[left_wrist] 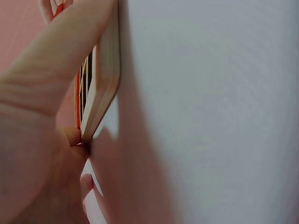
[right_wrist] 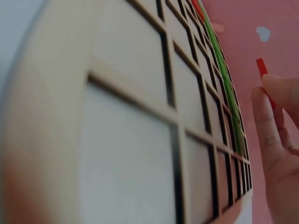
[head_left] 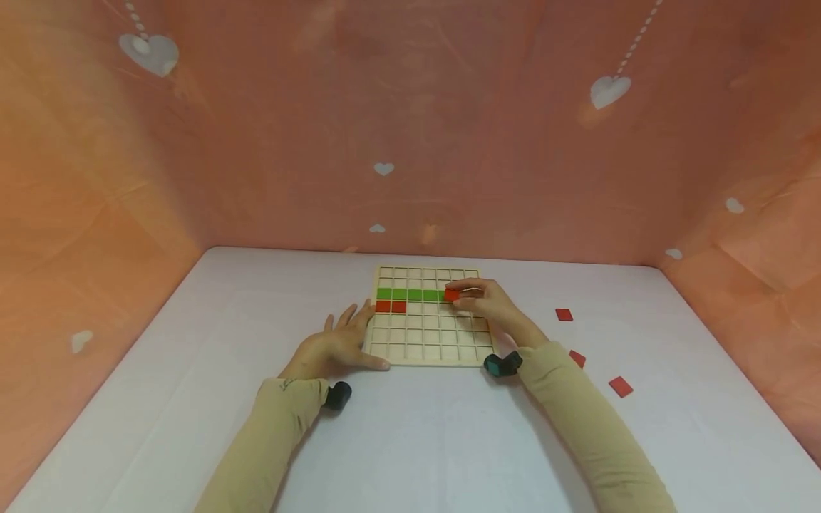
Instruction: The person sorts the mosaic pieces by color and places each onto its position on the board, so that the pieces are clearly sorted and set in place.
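A pale wooden grid board [head_left: 423, 353] lies flat on the table, with a row of green tiles [head_left: 415, 294] and two red tiles [head_left: 390, 306] in its cells. My right hand [head_left: 490, 303] is over the right part of the board and pinches a red tile [head_left: 452, 294] between thumb and fingers. In the right wrist view that red tile [right_wrist: 261, 67] stands edge-on, held above the board. My left hand [head_left: 343, 345] rests at the board's left side, fingers spread, its thumb along the front left corner. In the left wrist view the thumb [left_wrist: 70, 42] touches the board's edge [left_wrist: 107, 60].
Loose red tiles lie on the white table to the right: one farther back [head_left: 564, 314], one beside the right sleeve [head_left: 577, 358], partly hidden, and one nearer [head_left: 620, 386]. A pink curtain [head_left: 410, 142] with hearts stands behind the table and at both sides.
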A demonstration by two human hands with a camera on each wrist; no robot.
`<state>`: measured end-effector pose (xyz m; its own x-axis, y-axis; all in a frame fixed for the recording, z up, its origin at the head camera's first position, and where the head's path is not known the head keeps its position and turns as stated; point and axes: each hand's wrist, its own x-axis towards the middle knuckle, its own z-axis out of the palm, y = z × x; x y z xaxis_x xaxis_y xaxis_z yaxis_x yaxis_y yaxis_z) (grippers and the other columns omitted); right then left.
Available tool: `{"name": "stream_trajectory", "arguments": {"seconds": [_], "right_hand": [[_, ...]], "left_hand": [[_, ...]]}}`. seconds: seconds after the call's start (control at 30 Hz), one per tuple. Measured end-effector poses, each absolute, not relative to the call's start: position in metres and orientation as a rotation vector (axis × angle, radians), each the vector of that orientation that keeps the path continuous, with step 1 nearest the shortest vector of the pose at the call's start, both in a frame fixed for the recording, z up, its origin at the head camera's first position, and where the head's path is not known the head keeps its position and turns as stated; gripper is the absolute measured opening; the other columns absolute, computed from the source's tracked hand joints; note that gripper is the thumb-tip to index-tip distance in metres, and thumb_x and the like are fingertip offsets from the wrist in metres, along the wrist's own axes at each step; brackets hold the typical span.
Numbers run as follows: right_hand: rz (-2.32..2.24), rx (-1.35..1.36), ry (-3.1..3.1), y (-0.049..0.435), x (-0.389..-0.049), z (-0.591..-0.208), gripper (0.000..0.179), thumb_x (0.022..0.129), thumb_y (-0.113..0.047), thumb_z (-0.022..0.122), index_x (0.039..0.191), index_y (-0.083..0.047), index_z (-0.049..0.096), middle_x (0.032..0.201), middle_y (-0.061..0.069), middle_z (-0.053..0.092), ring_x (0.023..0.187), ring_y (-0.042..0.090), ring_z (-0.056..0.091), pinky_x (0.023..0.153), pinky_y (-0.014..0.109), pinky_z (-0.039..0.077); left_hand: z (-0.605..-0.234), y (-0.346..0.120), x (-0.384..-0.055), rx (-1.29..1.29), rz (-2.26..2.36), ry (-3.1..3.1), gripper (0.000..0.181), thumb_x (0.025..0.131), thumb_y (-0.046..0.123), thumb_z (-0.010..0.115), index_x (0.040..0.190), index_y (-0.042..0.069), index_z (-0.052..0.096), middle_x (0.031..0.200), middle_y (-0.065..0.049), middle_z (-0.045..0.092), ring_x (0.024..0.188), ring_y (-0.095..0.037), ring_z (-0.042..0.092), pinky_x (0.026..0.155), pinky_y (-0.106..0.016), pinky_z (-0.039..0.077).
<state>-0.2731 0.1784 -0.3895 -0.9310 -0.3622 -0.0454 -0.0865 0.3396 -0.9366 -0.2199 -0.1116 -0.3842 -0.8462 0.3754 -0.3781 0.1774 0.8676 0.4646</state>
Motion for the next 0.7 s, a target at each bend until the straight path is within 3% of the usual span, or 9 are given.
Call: {"name": "stream_trajectory", "arguments": {"seconds": [0.27, 0.7], "right_hand": [[-1.594, -0.4, 2.391, 0.166, -0.275, -0.389, 0.039, 0.088, -0.006, 0.064, 0.127, -0.002, 0.061, 0.129, 0.019, 0.059, 0.115, 0.03, 0.058, 0.087, 0.026, 0.047], [-1.596, -0.452, 2.338, 0.152, -0.274, -0.387, 0.039, 0.09, -0.007, 0.063, 0.128, -0.001, 0.059, 0.127, 0.021, 0.059, 0.108, 0.025, 0.06, 0.076, 0.026, 0.05]], "left_hand": [[-0.385, -0.111, -0.22, 0.384, 0.578, 2.562, 0.113, 0.079, 0.047, 0.074, 0.154, 0.004, 0.001, 0.162, -0.013, -0.003, 0.149, -0.033, -0.006, 0.117, -0.057, -0.006], [-0.383, -0.111, -0.219, 0.348, 0.604, 2.556, 0.116, 0.077, 0.049, 0.075, 0.154, 0.006, 0.0, 0.163, -0.011, -0.002, 0.149, -0.031, -0.006, 0.118, -0.054, -0.007]]}}
